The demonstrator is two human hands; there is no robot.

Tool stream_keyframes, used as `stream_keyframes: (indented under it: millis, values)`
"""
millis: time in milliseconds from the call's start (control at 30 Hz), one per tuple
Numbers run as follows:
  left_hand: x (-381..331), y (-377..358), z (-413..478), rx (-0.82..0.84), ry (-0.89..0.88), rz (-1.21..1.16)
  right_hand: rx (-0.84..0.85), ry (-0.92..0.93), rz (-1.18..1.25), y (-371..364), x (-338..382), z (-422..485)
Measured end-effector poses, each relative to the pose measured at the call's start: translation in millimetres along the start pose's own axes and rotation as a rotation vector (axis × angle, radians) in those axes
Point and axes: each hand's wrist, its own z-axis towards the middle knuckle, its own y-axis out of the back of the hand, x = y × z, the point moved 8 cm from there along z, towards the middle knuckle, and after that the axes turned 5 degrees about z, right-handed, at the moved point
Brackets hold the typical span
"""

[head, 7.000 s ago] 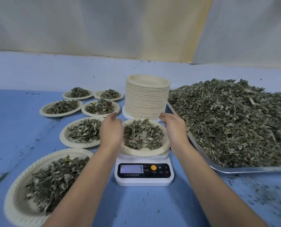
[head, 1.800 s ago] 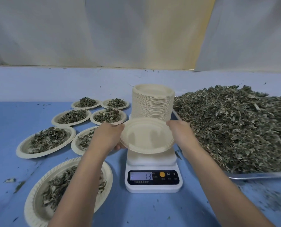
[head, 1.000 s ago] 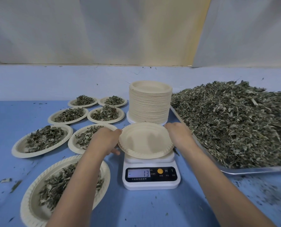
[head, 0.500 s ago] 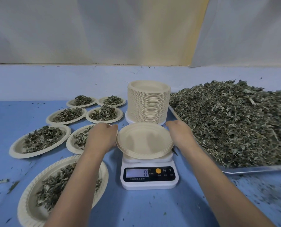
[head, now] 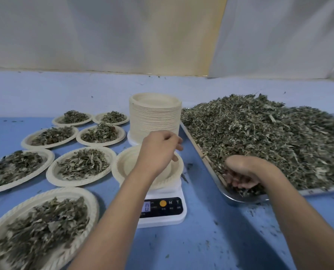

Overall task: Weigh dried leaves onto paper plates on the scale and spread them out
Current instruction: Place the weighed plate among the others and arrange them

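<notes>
Blue table (head: 211, 240), flecked with leaf crumbs. Right half of frame: metal tray (head: 226, 193) heaped with dried leaves (head: 269, 137). Left half: seven filled plates (head: 78, 184), each carrying a spread portion of leaves. Upper centre: tall stack of paper plates (head: 154, 117), just beside the tray's left rim. Below the stack: empty plate (head: 127, 164) seated on the white scale (head: 162, 221). Hands well apart. Left hand (head: 158, 151) hovers above the empty plate, fingers loosely curled, nothing in them. Right hand (head: 244, 172) sits in the tray's near left corner, palm up, fingers cupped round leaves. Display (head: 147, 207) reads 0.
</notes>
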Motion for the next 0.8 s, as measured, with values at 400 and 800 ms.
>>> stream_keyframes:
  millis: [400,800]
  values:
    - [-11.7,-12.3,-1.8,-0.005,-0.036,-0.089,-0.403,0.410,-0.113,-1.6,71.8,42.0]
    - [-13.7,-4.8,-3.9,-0.042,-0.025,-0.175,-0.678,0.296,-0.284,11.3,59.5,30.1]
